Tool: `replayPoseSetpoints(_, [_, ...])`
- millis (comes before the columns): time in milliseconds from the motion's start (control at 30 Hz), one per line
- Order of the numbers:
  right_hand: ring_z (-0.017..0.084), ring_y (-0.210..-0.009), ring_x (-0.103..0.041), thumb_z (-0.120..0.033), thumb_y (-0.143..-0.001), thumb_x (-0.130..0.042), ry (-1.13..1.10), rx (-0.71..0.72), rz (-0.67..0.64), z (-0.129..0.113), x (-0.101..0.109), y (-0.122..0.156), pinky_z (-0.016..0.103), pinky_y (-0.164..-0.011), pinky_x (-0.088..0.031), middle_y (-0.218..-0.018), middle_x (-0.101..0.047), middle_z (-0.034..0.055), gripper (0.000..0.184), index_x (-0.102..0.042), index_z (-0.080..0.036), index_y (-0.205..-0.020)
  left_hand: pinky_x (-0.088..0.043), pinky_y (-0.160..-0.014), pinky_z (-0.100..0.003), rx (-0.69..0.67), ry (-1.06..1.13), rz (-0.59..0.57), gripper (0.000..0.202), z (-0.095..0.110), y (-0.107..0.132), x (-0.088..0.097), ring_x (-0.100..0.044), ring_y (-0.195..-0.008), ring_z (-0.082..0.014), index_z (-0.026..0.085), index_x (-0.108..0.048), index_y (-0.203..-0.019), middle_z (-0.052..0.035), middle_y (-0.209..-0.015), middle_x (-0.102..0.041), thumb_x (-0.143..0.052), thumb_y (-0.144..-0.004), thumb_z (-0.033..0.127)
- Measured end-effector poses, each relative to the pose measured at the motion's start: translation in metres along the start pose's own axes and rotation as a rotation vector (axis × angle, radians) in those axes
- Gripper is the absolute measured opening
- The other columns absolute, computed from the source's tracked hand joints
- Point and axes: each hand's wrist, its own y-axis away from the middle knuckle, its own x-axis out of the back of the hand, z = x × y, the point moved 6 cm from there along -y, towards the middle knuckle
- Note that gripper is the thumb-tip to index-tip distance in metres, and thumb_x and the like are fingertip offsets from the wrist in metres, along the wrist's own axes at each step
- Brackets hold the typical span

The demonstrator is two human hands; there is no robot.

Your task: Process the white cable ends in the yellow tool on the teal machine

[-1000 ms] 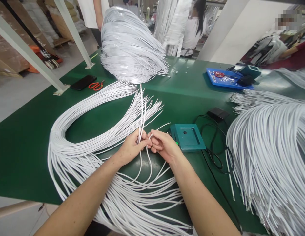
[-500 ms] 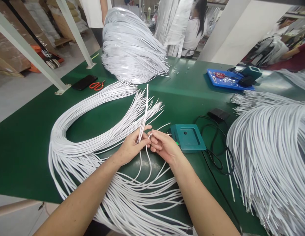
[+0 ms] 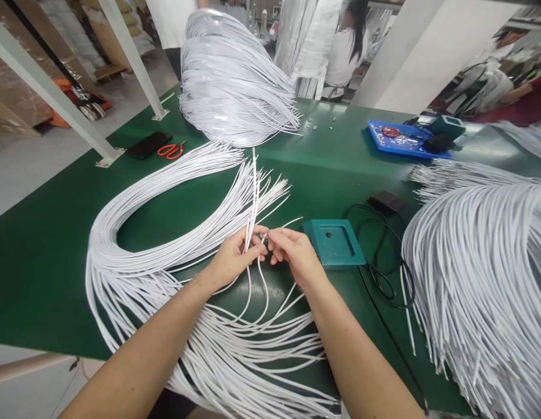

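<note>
My left hand (image 3: 235, 256) is closed round white cables (image 3: 255, 201). One held strand stands upright above the fist, and loose lengths hang below it. The short end of one cable (image 3: 264, 237) sticks out past the left thumb. At that end my right hand (image 3: 294, 253) pinches, thumb and forefinger together and the other fingers curled. What exactly sits between these fingertips is too small to make out. Around and under both hands lies a big looped bundle of white cables (image 3: 100, 238), its cut ends pointing to the back right.
Just right of my right hand sits a teal device (image 3: 335, 243), with a black box (image 3: 387, 202) and black cord (image 3: 384, 279) beyond. Further cable bundles stand at right (image 3: 466, 262) and back (image 3: 231, 75). Orange-handled scissors (image 3: 171, 151), a black phone (image 3: 149, 144) and a blue tray (image 3: 384, 145) lie behind.
The upright strand in my left hand has tipped slightly left. My right fingers have shifted slightly at the cable end, and more of that end shows between the hands.
</note>
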Motion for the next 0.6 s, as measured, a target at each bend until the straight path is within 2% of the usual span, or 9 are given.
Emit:
replayPoseSetpoints(200, [0.008,-0.047,-0.048,-0.038,-0.078,-0.057,0.312,0.099,0.054,-0.001,0.003,-0.001,0.021,-0.047,-0.039,-0.059,-0.055,-0.0017,0.023,-0.061,-0.016,-0.07,-0.04,-0.052,-0.02,0.056,0.109,0.024,0.04,-0.004,-0.002,0.001,-0.062,-0.063,-0.0126,0.016,-0.051,-0.112,0.0,-0.072,-0.061,-0.063,-0.077,0.029])
replayPoseSetpoints(367, [0.011,-0.063,-0.049,-0.032,-0.085,-0.048,0.7,0.41,0.061,-0.018,-0.001,0.005,0.024,-0.061,-0.04,-0.07,-0.056,0.0005,0.023,-0.058,-0.018,-0.071,-0.038,-0.05,-0.019,0.117,0.244,0.013,0.039,-0.006,-0.003,0.001,-0.062,-0.061,-0.0124,0.015,-0.051,-0.108,0.0002,-0.069,-0.062,-0.065,-0.075,0.029])
replayPoseSetpoints(467, [0.012,-0.065,-0.052,-0.033,-0.088,-0.045,0.688,0.381,0.017,-0.018,-0.002,0.006,0.024,-0.063,-0.04,-0.073,-0.059,0.0009,0.024,-0.059,-0.02,-0.074,-0.039,-0.05,-0.02,0.099,0.196,0.01,0.041,-0.006,-0.003,0.002,-0.063,-0.063,-0.0134,0.015,-0.051,-0.11,0.0001,-0.07,-0.062,-0.065,-0.075,0.031])
replayPoseSetpoints(600, [0.012,-0.061,-0.054,-0.036,-0.084,-0.052,0.606,0.316,0.005,-0.014,-0.001,0.005,0.024,-0.06,-0.041,-0.071,-0.062,0.0005,0.019,-0.06,-0.02,-0.077,-0.04,-0.052,-0.02,0.086,0.122,-0.01,0.04,-0.007,-0.003,0.002,-0.063,-0.063,-0.0134,0.016,-0.051,-0.111,0.0009,-0.068,-0.061,-0.064,-0.077,0.033])
